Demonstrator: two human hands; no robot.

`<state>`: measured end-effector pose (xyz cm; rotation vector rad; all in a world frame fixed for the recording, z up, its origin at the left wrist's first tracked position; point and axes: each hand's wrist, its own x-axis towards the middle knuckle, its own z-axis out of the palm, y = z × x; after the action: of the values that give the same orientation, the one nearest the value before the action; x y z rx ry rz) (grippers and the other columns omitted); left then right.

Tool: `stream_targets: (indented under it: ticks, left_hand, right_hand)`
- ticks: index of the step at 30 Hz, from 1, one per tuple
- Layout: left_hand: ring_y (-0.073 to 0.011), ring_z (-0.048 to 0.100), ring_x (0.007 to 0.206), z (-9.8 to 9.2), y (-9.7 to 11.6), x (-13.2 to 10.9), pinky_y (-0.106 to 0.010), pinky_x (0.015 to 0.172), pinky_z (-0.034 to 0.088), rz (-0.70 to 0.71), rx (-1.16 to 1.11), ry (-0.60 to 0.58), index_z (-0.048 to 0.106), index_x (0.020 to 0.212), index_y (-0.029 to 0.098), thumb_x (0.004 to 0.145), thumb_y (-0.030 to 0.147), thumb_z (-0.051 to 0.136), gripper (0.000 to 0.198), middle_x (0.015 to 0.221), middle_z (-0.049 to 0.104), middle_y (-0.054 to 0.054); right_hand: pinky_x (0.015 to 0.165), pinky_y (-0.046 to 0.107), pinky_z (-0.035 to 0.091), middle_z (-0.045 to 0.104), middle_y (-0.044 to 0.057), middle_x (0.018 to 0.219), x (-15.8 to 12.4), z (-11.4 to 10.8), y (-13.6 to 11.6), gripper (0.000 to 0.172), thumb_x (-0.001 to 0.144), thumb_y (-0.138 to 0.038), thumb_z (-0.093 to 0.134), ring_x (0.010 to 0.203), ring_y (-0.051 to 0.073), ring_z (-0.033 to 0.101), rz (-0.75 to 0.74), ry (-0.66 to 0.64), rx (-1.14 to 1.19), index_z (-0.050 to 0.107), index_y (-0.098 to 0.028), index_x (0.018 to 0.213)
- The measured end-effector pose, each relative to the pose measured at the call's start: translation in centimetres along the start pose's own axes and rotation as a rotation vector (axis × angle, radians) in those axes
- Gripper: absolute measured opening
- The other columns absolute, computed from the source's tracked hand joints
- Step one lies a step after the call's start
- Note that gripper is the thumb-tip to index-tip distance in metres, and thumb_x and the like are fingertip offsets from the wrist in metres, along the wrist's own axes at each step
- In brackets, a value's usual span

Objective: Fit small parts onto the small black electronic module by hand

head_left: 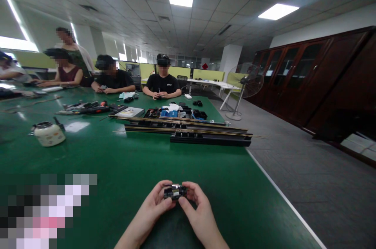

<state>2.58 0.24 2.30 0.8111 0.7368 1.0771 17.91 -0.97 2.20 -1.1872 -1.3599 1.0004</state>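
Observation:
Between my two hands, just above the green table, is a small black part with shiny metal pieces [175,192]; its exact kind I cannot make out. My left hand [155,203] grips its left end, thumb in front and fingers behind. On the right end, my right hand [197,206] closes with its thumb below and its fingers curled at the far side. Both hands touch the part, and the fingertips behind it are partly hidden.
Black rails with thin brass-coloured rods [211,139] lie across the green table [123,178] ahead. A pale jar [49,134] stands at left. Hand tools [88,107] and blue-and-white packaging [170,111] lie farther back. Several people sit around the table. A fan [242,84] stands right.

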Motion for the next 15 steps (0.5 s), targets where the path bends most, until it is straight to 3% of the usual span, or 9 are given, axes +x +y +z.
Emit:
stream_targets:
  ticks: [4, 7, 15]
  left_hand:
    - [-0.0253, 0.057, 0.096, 0.1, -0.1, 0.0, -0.039, 0.084, 0.042, 0.003, 0.022, -0.01, 0.053, 0.103, 0.023, 0.06, 0.029, 0.072, 0.047, 0.098, 0.064, -0.008]
    - [-0.024, 0.058, 0.094, 0.1, -0.2, 0.0, -0.038, 0.084, 0.042, 0.01, 0.027, -0.034, 0.055, 0.096, 0.022, 0.059, 0.027, 0.073, 0.041, 0.093, 0.066, -0.006]
    - [-0.0236, 0.059, 0.095, 0.3, 0.0, -0.1, -0.04, 0.09, 0.04, 0.008, -0.024, -0.028, 0.053, 0.101, 0.023, 0.059, 0.027, 0.073, 0.046, 0.096, 0.065, -0.007]
  right_hand:
    - [0.082, 0.032, 0.047, 0.063, 0.005, 0.104, 0.0, 0.0, -0.4, 0.027, 0.068, -0.024, 0.064, 0.097, 0.022, 0.058, -0.04, -0.005, -0.032, 0.064, -0.023, 0.096]
    - [0.082, 0.032, 0.046, 0.061, 0.006, 0.107, -0.1, 0.0, -0.8, 0.024, 0.068, -0.02, 0.063, 0.102, 0.023, 0.055, -0.053, -0.014, -0.06, 0.066, -0.024, 0.091]
    - [0.08, 0.032, 0.045, 0.062, 0.005, 0.106, -0.2, -0.1, -1.2, 0.021, 0.069, -0.017, 0.062, 0.101, 0.023, 0.056, -0.052, -0.023, -0.09, 0.066, -0.025, 0.088]
